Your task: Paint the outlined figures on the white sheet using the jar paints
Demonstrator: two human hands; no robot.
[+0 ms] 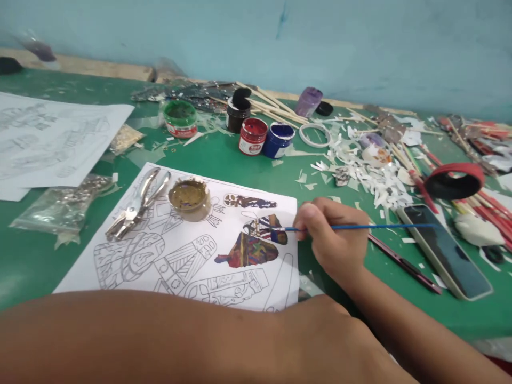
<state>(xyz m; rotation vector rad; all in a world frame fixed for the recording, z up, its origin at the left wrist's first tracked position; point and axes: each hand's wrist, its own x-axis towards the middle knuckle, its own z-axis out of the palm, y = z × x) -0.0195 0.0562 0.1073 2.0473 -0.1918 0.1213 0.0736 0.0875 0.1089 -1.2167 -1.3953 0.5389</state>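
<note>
My right hand (pixel 332 234) is closed around a thin blue paintbrush (pixel 352 227), its tip at a partly painted drawing (pixel 266 229) on the white paper (pixel 134 258). Just below that drawing is another shape (pixel 250 250) painted in red, green and brown. My left forearm lies across the bottom of the view, with my left hand (pixel 324 330) at the paper's lower right; its fingers are hidden. An open jar of murky brown liquid (pixel 200 213) and a metal hole punch (pixel 138 205) rest on the sheet among line drawings.
Open paint jars in green (pixel 181 120), red (pixel 253 136) and blue (pixel 279 140) stand behind the paper. At right lie a phone (pixel 446 250), a pink-black pen (pixel 406 262), a red-black tape roll (pixel 455 181) and paper scraps (pixel 386 184). Leftward are more drawings (pixel 60 138) and a plastic bag (pixel 64 205).
</note>
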